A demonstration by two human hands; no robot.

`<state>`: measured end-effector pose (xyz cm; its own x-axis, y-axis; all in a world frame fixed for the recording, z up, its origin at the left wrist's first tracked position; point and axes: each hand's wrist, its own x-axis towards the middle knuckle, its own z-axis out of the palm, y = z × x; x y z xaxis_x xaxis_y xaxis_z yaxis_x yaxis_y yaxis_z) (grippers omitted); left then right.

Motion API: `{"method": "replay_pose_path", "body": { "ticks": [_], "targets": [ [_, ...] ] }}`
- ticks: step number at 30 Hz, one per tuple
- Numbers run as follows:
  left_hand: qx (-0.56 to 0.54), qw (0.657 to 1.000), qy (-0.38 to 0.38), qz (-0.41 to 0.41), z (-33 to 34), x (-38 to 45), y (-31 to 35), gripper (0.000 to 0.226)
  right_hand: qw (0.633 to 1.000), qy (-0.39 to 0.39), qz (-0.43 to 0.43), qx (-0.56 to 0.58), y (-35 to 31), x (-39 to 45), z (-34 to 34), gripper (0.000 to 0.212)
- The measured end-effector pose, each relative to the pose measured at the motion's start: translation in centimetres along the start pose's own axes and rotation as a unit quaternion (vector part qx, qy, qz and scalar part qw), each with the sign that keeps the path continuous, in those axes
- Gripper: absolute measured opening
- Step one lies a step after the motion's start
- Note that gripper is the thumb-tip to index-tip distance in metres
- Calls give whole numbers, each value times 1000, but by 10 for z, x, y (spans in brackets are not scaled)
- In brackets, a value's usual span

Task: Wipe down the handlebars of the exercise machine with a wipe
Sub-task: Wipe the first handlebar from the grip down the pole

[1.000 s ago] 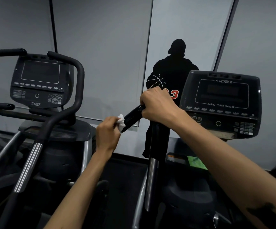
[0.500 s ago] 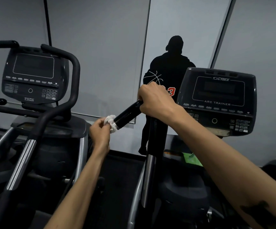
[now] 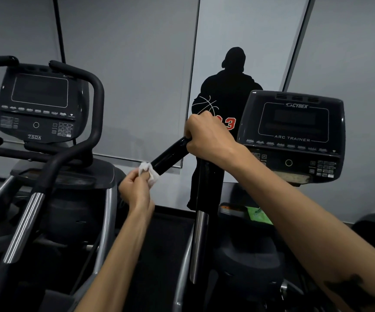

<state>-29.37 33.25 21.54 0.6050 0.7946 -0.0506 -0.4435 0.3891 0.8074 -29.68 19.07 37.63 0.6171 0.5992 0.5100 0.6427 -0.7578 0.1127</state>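
Pinching white wipe [image 3: 148, 171] in left hand [image 3: 134, 190] at lower-left tip of slanted handlebar [image 3: 169, 156], right hand [image 3: 209, 136] gripping upper end

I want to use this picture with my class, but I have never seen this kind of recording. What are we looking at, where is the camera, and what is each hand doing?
The camera sits on the person's head and looks forward and down, so both forearms reach into the picture from below. The place looks like a gym. The right hand grips the upper part of a black handlebar on an exercise machine whose console reads "Cybex Arc Trainer". The left hand pinches a small white wipe against the lower end of that same bar. To the left stands a second machine marked "750A", untouched. On the wall behind is a dark silhouette of a basketball player. A green item lies low beside the console; I cannot tell what it is.
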Motion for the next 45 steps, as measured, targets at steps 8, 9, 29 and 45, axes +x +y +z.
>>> {"method": "replay_pose_path", "body": {
  "ticks": [8,9,29,45],
  "targets": [
    [-87,989,-22,-116,-3,-9,2,27,1000,0,9,5,-1,0,0,13],
    [-94,987,-21,-125,-3,-9,7,28,1000,-1,9,3,-1,1,0,17],
    [-228,928,-21,-293,-14,-6,37,24,996,30,31,79,9,0,10,15],
    [423,685,-137,578,-22,2,-9,72,992,2,40,116,17,-4,0,28]
  ]
}}
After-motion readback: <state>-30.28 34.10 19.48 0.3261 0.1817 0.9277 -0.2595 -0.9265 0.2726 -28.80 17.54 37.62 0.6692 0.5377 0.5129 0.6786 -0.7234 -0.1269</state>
